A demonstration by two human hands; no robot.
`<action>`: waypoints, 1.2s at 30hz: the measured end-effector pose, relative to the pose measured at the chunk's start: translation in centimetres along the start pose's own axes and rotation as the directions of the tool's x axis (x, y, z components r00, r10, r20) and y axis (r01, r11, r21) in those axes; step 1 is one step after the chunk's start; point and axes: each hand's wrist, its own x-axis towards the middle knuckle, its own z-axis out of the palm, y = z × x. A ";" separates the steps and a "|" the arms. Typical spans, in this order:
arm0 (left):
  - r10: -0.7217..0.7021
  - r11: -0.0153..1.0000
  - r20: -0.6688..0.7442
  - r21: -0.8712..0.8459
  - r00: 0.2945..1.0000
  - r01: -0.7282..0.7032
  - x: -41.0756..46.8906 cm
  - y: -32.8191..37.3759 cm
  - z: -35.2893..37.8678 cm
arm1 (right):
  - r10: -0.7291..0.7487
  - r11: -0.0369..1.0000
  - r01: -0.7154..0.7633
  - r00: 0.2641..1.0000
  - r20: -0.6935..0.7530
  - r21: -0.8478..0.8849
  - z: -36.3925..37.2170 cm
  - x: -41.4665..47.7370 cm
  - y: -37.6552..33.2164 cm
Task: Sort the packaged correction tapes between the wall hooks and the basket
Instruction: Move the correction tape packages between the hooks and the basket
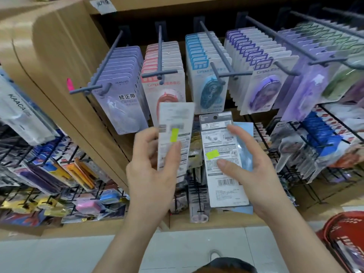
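My left hand (155, 168) pinches one packaged correction tape (175, 125), held upright with its printed back and a yellow sticker facing me. My right hand (248, 164) grips a small stack of packaged correction tapes (220, 154), also back side up, with a yellow sticker and a barcode; a light blue card shows behind it. Both are held in front of the wall hooks (160, 56). Rows of packs hang there: lilac (120, 95), pink (163, 83), blue (208, 83) and purple (262, 83). The red basket (342, 235) stands on the floor at the lower right.
A cardboard-coloured shelf panel (65, 62) juts out on the left. Black wire racks (59, 174) full of other stationery fill the lower left and right. More hooks with green and purple packs (334, 66) hang at the far right. Pale floor tiles (59, 255) lie below.
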 end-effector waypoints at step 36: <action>-0.550 0.653 0.160 -0.528 0.819 0.542 -0.2 -0.8 -1.2 | 0.070 0.995 -0.068 0.997 0.032 -0.075 -0.7 -3.1 0.0</action>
